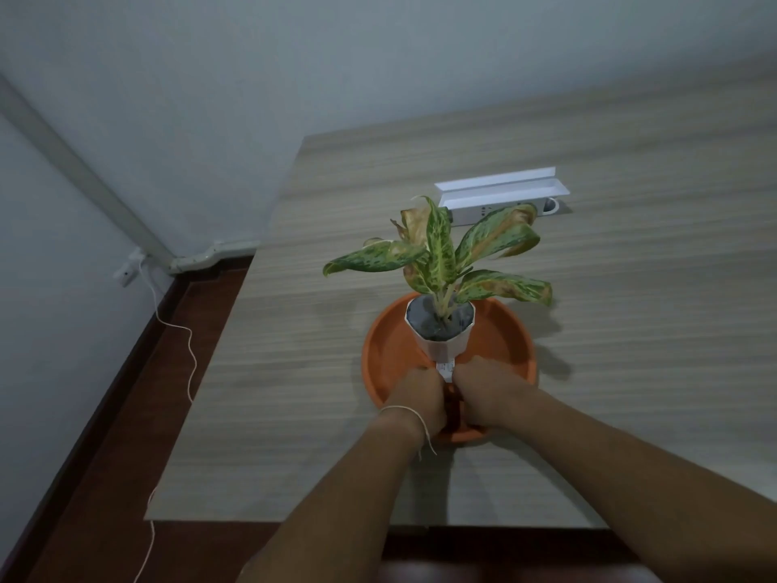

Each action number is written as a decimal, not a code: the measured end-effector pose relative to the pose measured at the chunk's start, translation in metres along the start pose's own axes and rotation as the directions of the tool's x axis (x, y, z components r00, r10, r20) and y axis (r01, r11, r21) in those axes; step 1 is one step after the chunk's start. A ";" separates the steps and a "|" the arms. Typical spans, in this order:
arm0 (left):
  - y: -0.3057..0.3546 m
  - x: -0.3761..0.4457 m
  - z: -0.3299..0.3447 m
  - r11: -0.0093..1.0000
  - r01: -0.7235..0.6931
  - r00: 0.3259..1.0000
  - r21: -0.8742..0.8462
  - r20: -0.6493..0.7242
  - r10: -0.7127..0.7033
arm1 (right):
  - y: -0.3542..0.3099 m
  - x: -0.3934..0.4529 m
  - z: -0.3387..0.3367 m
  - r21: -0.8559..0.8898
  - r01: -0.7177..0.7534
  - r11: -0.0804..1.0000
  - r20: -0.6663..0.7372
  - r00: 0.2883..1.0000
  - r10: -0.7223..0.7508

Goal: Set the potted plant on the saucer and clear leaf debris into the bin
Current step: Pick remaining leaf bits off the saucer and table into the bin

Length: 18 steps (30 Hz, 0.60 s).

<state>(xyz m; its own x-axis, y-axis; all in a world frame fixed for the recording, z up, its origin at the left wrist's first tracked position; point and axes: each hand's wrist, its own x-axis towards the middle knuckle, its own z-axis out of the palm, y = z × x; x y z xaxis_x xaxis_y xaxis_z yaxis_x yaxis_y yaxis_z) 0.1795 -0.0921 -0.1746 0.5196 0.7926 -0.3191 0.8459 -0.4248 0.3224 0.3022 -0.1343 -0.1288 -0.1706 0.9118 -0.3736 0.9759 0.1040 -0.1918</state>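
A small white pot (441, 334) holds a plant with speckled green leaves (439, 254), some browned at the tips. The pot tilts away from me inside a round orange saucer (387, 351) on the wooden table. My left hand (416, 397) and my right hand (487, 393) are wrapped around the pot's lower part from either side, knuckles toward me. The pot's base is hidden behind my hands, so I cannot tell whether it rests on the saucer. No bin or loose leaf debris shows.
A white open box (502, 191) with a power strip (496, 212) lies on the table (630, 330) behind the plant. Walls stand behind and to the left. A wall socket (126, 269) with a thin white cable (191, 355) hangs left of the table over the dark floor.
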 end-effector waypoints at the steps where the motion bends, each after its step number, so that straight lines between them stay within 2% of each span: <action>1: 0.002 -0.001 0.003 1.000 -0.001 1.000 0.026 -0.003 0.001 | 0.000 0.002 0.002 -0.005 -0.008 1.000 -0.012 1.000 0.008; 5: 0.007 0.003 0.014 0.997 0.027 0.997 0.074 -0.074 -0.021 | -0.004 0.006 0.009 0.000 -0.012 1.000 -0.059 0.998 0.012; 8: 0.008 0.001 0.013 0.995 0.026 0.997 0.100 -0.077 -0.018 | -0.006 0.008 0.014 0.013 -0.017 1.000 -0.093 0.995 0.018; 13: 0.012 0.001 0.008 0.991 0.069 0.998 0.111 -0.002 -0.069 | -0.006 0.011 0.020 0.062 -0.044 0.997 -0.143 0.988 0.053; 16: 0.009 -0.005 -0.005 0.997 0.006 1.000 0.077 -0.022 -0.004 | -0.010 0.011 0.015 0.084 -0.108 0.991 -0.134 0.984 0.119; 18: -0.003 -0.006 -0.020 0.999 0.004 0.997 0.041 -0.083 -0.001 | -0.011 0.015 0.010 0.144 -0.120 0.982 -0.161 0.977 0.143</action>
<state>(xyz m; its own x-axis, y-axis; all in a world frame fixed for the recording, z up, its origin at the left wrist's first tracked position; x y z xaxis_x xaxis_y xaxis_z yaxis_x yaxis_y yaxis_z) 0.1714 -0.0865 -0.1562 0.5071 0.8265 -0.2446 0.8525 -0.4390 0.2838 0.2875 -0.1259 -0.1418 -0.0049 0.9692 -0.2462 0.9595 -0.0648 -0.2741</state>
